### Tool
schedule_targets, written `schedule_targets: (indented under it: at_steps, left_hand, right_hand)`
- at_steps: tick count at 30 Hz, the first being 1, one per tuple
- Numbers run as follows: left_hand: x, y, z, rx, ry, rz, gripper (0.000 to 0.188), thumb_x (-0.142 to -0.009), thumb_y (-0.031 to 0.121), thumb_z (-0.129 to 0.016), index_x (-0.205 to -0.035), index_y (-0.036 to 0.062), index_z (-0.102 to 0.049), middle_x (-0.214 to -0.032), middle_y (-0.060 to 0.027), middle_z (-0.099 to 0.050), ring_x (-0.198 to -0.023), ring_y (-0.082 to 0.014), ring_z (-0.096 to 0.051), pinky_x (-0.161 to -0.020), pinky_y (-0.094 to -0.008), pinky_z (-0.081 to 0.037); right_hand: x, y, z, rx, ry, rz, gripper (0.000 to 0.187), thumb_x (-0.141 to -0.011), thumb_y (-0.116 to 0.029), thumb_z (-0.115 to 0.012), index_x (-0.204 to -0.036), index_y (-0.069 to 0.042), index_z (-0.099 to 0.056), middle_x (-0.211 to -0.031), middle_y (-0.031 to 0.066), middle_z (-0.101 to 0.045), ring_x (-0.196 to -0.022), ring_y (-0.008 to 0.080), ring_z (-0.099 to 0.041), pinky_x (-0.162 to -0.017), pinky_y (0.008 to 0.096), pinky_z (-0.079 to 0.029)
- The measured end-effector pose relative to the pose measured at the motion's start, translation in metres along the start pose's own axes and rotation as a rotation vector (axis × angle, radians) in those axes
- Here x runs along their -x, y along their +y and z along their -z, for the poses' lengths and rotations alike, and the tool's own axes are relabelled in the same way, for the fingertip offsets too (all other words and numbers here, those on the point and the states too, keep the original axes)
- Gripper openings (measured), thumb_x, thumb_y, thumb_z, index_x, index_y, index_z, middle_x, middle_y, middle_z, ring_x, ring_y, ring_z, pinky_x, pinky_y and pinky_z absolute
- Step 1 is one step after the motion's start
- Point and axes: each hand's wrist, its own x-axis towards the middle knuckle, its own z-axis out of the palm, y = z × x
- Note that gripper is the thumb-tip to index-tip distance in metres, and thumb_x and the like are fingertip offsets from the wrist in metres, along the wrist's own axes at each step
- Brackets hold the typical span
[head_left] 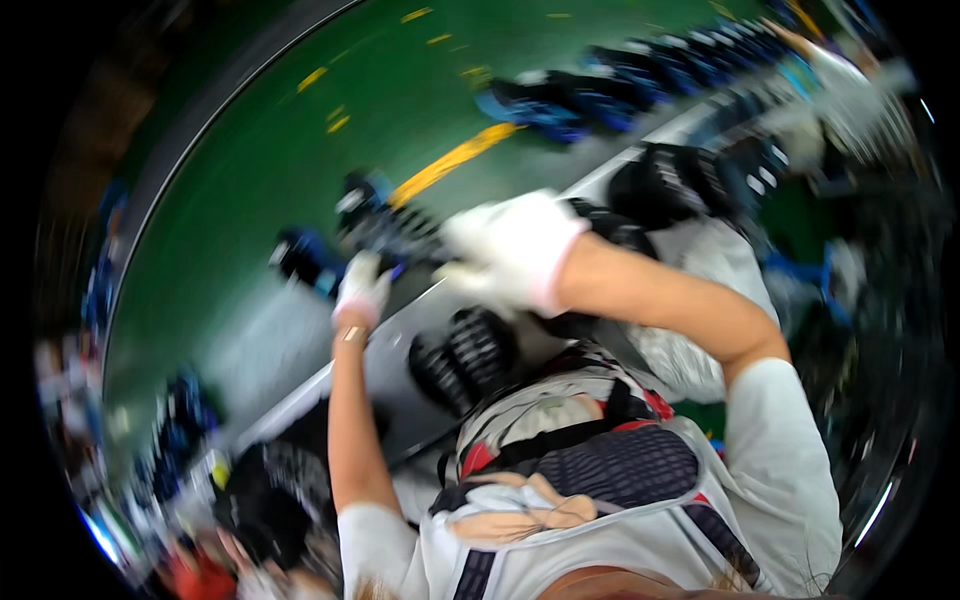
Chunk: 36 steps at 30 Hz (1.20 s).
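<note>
My left hand, in a white glove with a pink cuff, reaches over the edge of a green surface. Its fingers are bent beside a dark item with a bit of blue; motion blur hides whether they grip it. To its right, my right hand, gloved the same way, is smeared by motion with its fingers pointing left toward that item. Just beyond both hands lie dark shoes with patterned soles. Another black-and-blue shoe is just left of them. Nearer my body, a black pair with ridged soles rests on a grey ledge.
The green surface with yellow marks stretches along the far side. A row of black-and-blue shoes runs to the upper right. More black shoes sit right of my arm. A person in a black cap is at lower left; another person's arm shows at upper right.
</note>
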Motion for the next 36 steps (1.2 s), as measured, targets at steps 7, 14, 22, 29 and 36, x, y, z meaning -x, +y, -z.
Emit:
schedule_targets:
  at_steps: [7,14,22,29,36]
  left_hand:
    - [0.006,0.027,-0.004,0.393,0.193,0.127,0.027,-0.084,0.022,-0.062,-0.105,0.0055,-0.063,-0.107,-0.0209,-0.058,-0.102,-0.0394,-0.055,-0.091,-0.0427,-0.045]
    - [-0.001,0.010,-0.034,0.290,0.268,0.061,0.025,-0.089,0.022,-0.058,-0.110,0.0085,-0.061,-0.113,-0.0194,-0.057,-0.099,-0.0404,-0.057,-0.083,-0.0450,-0.049]
    - [-0.011,0.019,-0.031,0.229,0.210,0.198,0.025,-0.091,0.023,-0.055,-0.112,0.0091,-0.058,-0.116,-0.0168,-0.058,-0.099,-0.0390,-0.059,-0.081,-0.0463,-0.050]
    - [-0.020,0.016,-0.025,0.384,0.025,0.514,0.036,-0.087,0.033,-0.058,-0.111,0.0065,-0.061,-0.109,-0.0200,-0.064,-0.102,-0.0393,-0.059,-0.085,-0.0445,-0.049]
    - [-0.025,0.008,-0.013,0.451,-0.062,0.479,0.043,-0.084,0.039,-0.062,-0.114,0.0078,-0.062,-0.115,-0.0199,-0.062,-0.107,-0.0385,-0.057,-0.089,-0.0420,-0.049]
  right_hand:
    - [-0.090,-0.023,-0.029,0.215,-0.248,-0.053,0.047,-0.082,-0.045,-0.051,-0.090,-0.002,-0.066,-0.083,0.0198,-0.067,-0.082,0.0359,-0.065,-0.076,0.0421,-0.051]
    - [-0.164,-0.001,-0.072,0.110,-0.397,-0.140,0.053,-0.076,-0.046,-0.055,-0.093,0.002,-0.070,-0.086,0.0216,-0.067,-0.079,0.0330,-0.065,-0.074,0.0376,-0.052]
    - [-0.214,-0.022,-0.102,0.203,-0.329,-0.192,0.046,-0.079,-0.040,-0.055,-0.099,0.000,-0.069,-0.098,0.0232,-0.066,-0.092,0.0358,-0.065,-0.080,0.0400,-0.052]
    - [-0.234,-0.031,-0.167,0.368,-0.248,-0.085,0.030,-0.088,-0.029,-0.056,-0.103,-0.006,-0.068,-0.104,0.0173,-0.068,-0.095,0.0339,-0.066,-0.084,0.0420,-0.052]
    - [-0.261,-0.025,-0.195,0.376,-0.165,-0.041,0.032,-0.092,-0.021,-0.044,-0.111,-0.006,-0.065,-0.111,0.0188,-0.065,-0.099,0.0333,-0.065,-0.082,0.0419,-0.053]
